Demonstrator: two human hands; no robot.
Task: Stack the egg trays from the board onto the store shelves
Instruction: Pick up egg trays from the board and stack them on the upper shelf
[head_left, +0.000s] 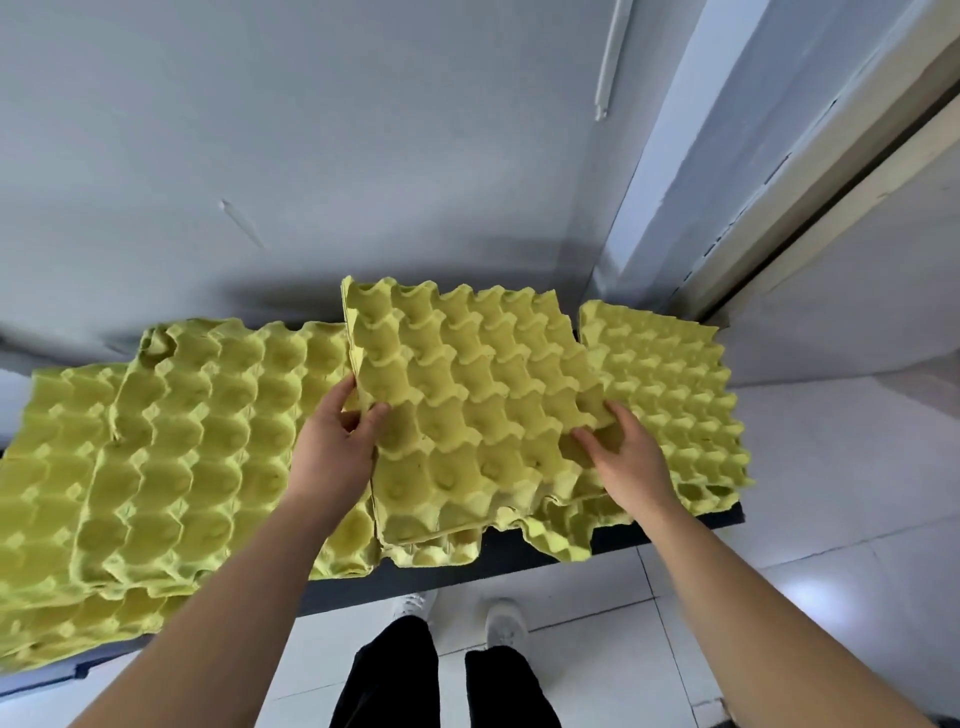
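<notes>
Several yellow-green egg trays lie spread over a dark board (649, 532) in front of me. A thin stack of trays (467, 405) in the middle is tilted up at its far edge. My left hand (337, 441) grips its left edge, thumb on top and fingers curled under. My right hand (618, 447) grips its right edge, fingers curled into the cups. More trays (182, 441) lie overlapped on the left. Another tray (675, 384) lies flat on the right.
A grey wall (311, 156) rises right behind the board. A door frame (779, 197) stands at the right. White floor tiles (831, 519) run below and to the right, where my legs and white shoes (504, 621) show.
</notes>
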